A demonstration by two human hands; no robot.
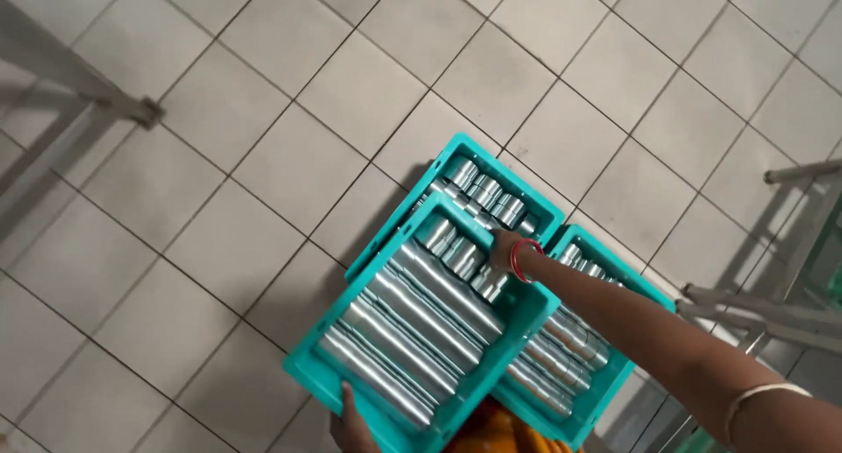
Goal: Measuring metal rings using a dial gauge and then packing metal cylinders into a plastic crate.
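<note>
Both hands hold the top teal crate (517, 326): the left hand (351, 427) grips its near corner, and the right hand (504, 249) grips the far rim. It is full of shiny metal tubes (421, 317) and sits tilted above two more crates on the tiled floor (219, 181). I think it looks heavy, so if a hand slips, the tubes could roll out.

3 teal plastic crates (309, 366), all w/ shiny metal cylinders (412, 317); too many & overlapped to count. 2 hands: left hand (353, 425), right hand (507, 249). 2 bangles: red (524, 260), white (761, 397).
</note>
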